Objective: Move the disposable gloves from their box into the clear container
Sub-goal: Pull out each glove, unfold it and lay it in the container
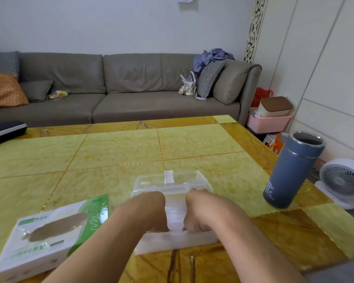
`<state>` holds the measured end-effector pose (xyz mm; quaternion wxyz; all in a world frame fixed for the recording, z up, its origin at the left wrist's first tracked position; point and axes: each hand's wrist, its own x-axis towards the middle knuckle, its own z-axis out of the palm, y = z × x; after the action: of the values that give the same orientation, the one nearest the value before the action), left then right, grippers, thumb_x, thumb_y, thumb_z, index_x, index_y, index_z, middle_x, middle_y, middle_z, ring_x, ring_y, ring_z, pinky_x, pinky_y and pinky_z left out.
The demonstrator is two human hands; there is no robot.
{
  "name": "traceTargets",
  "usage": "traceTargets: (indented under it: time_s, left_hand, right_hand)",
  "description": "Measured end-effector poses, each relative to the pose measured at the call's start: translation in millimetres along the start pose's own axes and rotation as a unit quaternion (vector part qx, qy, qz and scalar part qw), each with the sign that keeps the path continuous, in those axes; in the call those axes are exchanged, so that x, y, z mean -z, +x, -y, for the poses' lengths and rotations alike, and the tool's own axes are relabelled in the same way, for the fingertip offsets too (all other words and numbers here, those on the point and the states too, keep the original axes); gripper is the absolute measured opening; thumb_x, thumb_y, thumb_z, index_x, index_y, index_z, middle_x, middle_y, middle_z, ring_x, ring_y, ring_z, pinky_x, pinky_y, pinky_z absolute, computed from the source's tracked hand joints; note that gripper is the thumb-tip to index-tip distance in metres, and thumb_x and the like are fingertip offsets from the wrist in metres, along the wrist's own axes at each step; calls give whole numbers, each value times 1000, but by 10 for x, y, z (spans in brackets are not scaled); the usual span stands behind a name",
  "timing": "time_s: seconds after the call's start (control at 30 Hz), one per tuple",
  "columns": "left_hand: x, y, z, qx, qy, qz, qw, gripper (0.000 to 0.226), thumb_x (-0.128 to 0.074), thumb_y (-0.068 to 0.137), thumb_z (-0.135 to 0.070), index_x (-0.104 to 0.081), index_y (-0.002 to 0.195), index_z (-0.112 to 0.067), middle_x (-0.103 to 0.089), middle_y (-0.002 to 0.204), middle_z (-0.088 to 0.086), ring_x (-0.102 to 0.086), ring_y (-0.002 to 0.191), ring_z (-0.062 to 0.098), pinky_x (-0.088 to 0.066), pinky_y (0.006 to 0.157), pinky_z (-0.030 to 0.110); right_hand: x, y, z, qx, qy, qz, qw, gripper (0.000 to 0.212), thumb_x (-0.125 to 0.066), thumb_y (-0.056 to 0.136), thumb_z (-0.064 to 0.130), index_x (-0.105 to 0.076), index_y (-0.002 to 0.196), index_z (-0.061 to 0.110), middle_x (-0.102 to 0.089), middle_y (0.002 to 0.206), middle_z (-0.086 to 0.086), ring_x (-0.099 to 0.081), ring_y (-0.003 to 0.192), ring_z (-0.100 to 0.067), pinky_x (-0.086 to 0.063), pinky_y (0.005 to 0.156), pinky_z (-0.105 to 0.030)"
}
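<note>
The clear container stands at the near middle of the table with its transparent lid swung open away from me. A whitish stack of disposable gloves fills it. My left hand and my right hand both reach down into the container, fingers curled onto the glove stack on either side. The fingertips are partly hidden by the gloves and wall. The white and green glove box lies to the left, its torn oval opening showing a dark inside.
A tall blue-grey flask without a cap stands at the table's right edge. A dark flat case lies at the far left corner. Beyond the table are a grey sofa and, on the floor right, a small white fan.
</note>
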<state>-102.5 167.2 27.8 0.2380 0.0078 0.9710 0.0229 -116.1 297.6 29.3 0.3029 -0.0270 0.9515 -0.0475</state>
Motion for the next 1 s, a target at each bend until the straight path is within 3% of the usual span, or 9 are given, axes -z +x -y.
traceTargets:
  time_s: [0.07, 0.17, 0.27, 0.43, 0.5, 0.57, 0.67, 0.8, 1.0]
  left_hand:
    - [43, -7, -3, -8, 15, 2, 1000, 30, -74, 91, -32, -48, 85, -17, -52, 69, -3, -51, 60, 14, -42, 55, 22]
    - [19, 23, -34, -8, 33, -12, 999, 22, -73, 93, -25, -54, 101, -15, -53, 80, -1, -63, 85, 21, -49, 71, 26]
    - [-74, 57, -21, -4, 23, -39, 999, 21, -72, 93, -20, -52, 97, -16, -50, 79, -2, -58, 81, 20, -44, 62, 25]
    - [-32, 41, -14, -2, 29, -37, 999, 21, -73, 92, -17, -57, 105, -15, -65, 104, 4, -59, 86, 23, -46, 70, 28]
    - [-3, 34, -26, -3, 28, -40, 999, 22, -72, 92, -15, -58, 108, -13, -67, 114, 6, -63, 94, 23, -46, 73, 29]
    - [-8, 46, -6, -5, 19, -47, 999, 16, -69, 92, -10, -54, 97, -14, -65, 102, 4, -61, 86, 20, -46, 70, 28]
    - [-49, 59, 60, 3, 2, -58, 998, 25, -62, 90, -4, -44, 78, -16, -50, 77, -1, -49, 64, 14, -39, 54, 24]
    - [-78, 56, 179, 13, -15, -56, 998, 22, -62, 90, -8, -46, 77, -17, -50, 75, -1, -50, 64, 14, -36, 51, 23]
    - [-145, -108, 374, -15, -23, -115, 993, 20, -55, 100, -15, -45, 83, -19, -50, 81, -3, -47, 61, 12, -35, 50, 23]
  right_hand:
    - [-9, 62, -3, 11, -14, -5, 1000, 19, -72, 93, 17, -57, 100, 7, -58, 128, -13, -68, 104, -26, -57, 92, -35]
    - [-7, 155, 48, 2, -53, 20, 998, 22, -72, 93, 21, -58, 100, 6, -62, 118, -10, -66, 92, -22, -55, 86, -31]
    - [28, 235, 120, -16, -82, 26, 996, 35, -74, 95, 30, -48, 82, 10, -51, 90, -8, -56, 77, -24, -49, 80, -32]
    - [-44, 315, 104, -15, -36, -17, 999, 21, -66, 98, 21, -51, 89, 9, -42, 79, -3, -50, 83, -27, -44, 80, -34]
    - [-16, 298, 130, -22, -55, 21, 998, 23, -61, 101, 21, -51, 85, 10, -42, 78, -3, -48, 73, -22, -42, 81, -32]
    - [-13, 278, 136, -40, -49, 49, 997, 32, -61, 102, 25, -47, 76, 13, -42, 74, -3, -45, 65, -19, -41, 80, -29]
    - [-43, 219, 63, 6, -2, -30, 1000, 32, -72, 92, 22, -46, 73, 17, -45, 68, -2, -47, 60, -20, -42, 62, -29]
    - [-104, 68, 64, 62, 47, -96, 992, 10, -63, 93, 20, -59, 87, 12, -52, 72, -4, -48, 57, -21, -36, 52, -30]
    - [-185, -108, 201, 82, 11, -173, 981, 22, -56, 100, 22, -62, 82, 11, -58, 80, -2, -51, 61, -22, -40, 55, -33]
